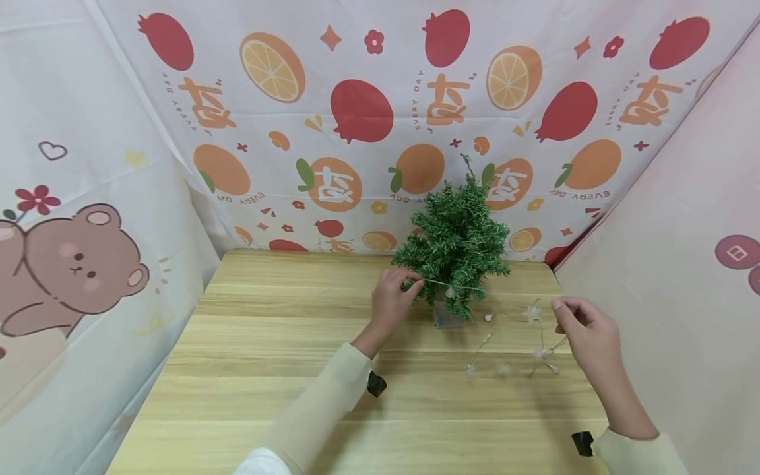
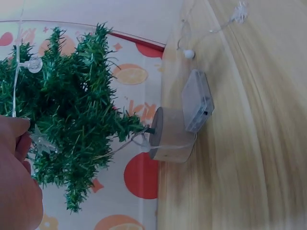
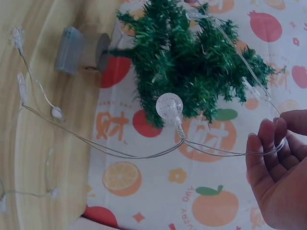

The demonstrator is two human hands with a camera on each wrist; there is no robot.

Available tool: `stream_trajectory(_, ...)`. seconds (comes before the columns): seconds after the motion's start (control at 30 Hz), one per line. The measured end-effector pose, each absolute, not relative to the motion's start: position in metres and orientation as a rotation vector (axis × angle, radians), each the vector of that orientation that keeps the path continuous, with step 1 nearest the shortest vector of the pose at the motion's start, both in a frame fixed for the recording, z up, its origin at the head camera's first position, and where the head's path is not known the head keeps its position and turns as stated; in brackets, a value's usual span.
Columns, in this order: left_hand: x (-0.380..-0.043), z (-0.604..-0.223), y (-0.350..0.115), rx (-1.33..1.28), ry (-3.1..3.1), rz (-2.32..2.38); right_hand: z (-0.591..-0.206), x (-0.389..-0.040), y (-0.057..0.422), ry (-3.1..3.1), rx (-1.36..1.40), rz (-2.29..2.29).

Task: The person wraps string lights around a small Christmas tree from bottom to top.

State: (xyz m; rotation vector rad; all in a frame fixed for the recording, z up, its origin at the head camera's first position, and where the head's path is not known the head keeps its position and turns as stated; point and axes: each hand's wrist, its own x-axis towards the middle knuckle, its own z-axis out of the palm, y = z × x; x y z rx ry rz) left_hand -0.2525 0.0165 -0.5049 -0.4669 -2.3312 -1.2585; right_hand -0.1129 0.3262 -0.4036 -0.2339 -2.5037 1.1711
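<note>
A small green artificial Christmas tree (image 1: 457,237) stands upright at the back of the table. Its round wooden base (image 2: 170,129) and a clear battery box (image 2: 196,100) beside it show in the left wrist view. At the tree's left side, my left hand (image 1: 392,300) pinches the wire of a string of fairy lights (image 3: 110,152). The wire runs across the front of the tree. To the right of the tree, my right hand (image 1: 594,333) holds another stretch of that wire between thumb and fingers. A clear ball bulb (image 3: 169,106) hangs from it.
More lights of the string, some star-shaped (image 1: 532,312), trail over the wooden table (image 1: 267,369) right of the tree. Behind the tree hangs a fruit-print cloth (image 1: 362,109). Cloth walls, one with a printed bear (image 1: 89,264), flank both sides.
</note>
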Motion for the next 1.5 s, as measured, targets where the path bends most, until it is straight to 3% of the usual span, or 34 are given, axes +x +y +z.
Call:
stream_trajectory(0.77, -0.235, -0.52, 0.037, -0.49, -2.197, -1.382, -0.397, -0.132, 0.352, -2.457, -0.29, 1.205)
stream_trajectory(1.5, -0.193, -0.46, 0.099, -0.827, -2.193, -1.669, -0.414, -0.148, 0.322, -2.52, -0.176, 1.17)
